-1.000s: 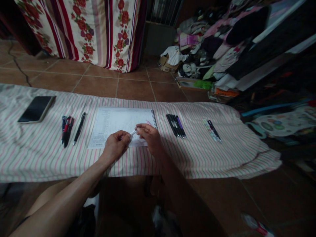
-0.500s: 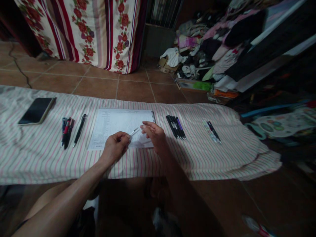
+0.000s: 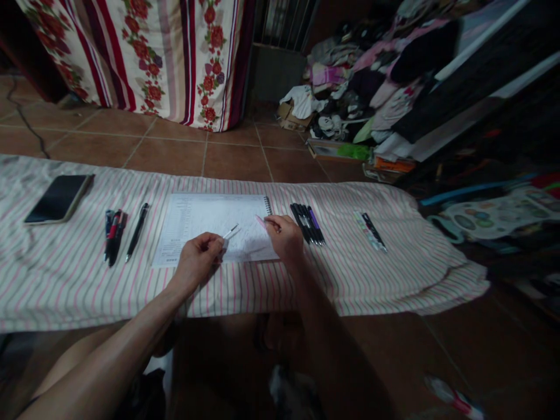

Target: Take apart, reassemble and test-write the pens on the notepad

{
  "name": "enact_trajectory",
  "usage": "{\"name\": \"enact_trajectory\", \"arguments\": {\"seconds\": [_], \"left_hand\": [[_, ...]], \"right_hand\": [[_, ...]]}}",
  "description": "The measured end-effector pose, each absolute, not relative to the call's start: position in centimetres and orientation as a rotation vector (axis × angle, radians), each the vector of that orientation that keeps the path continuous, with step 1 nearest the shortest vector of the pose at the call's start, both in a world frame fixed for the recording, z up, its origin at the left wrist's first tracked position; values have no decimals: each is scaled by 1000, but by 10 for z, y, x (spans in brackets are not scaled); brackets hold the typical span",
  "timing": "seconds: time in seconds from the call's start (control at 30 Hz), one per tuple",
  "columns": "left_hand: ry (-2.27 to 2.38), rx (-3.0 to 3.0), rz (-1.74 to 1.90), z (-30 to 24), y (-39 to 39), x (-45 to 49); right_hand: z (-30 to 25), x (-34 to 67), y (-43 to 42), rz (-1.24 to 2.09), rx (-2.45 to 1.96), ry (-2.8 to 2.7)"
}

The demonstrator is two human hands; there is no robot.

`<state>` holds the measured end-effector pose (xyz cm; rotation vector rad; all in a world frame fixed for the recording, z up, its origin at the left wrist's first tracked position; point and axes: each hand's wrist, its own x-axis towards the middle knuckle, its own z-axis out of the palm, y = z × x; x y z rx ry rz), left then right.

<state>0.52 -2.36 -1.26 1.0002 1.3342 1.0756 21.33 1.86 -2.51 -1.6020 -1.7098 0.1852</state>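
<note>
My left hand [image 3: 199, 256] pinches a slim white pen refill [image 3: 230, 231] between thumb and fingertips, its dark thin end pointing up and right. My right hand [image 3: 286, 238] is closed around a pale pink pen part [image 3: 259, 220]; only its front end shows, angled toward the upper left. A small gap separates the two pieces. Both hands are over a spiral notebook [image 3: 205, 219] with a printed, written-on page. Just right of my right hand lies a row of dark pens [image 3: 305, 224], one with a purple barrel [image 3: 315, 223].
Left of the notebook are a black pen [image 3: 137, 232], a bunch of pens [image 3: 114, 236] and a phone [image 3: 59, 198]. Two slim pens [image 3: 371, 230] lie farther right. Everything rests on a striped cloth [image 3: 350, 280]. Beyond it are a floral curtain [image 3: 175, 64] and piled clothes [image 3: 363, 81].
My right hand has moved slightly right, away from the refill, and its fingers have closed, with the pink pen part now showing. My left hand keeps the refill. The view has shifted slightly.
</note>
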Motion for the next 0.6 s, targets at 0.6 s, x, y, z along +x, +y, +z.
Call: {"name": "enact_trajectory", "arguments": {"seconds": [0.6], "left_hand": [[1330,952,1061,-7,-24,4]], "right_hand": [[-29,199,20,2,-1911,-1930]]}}
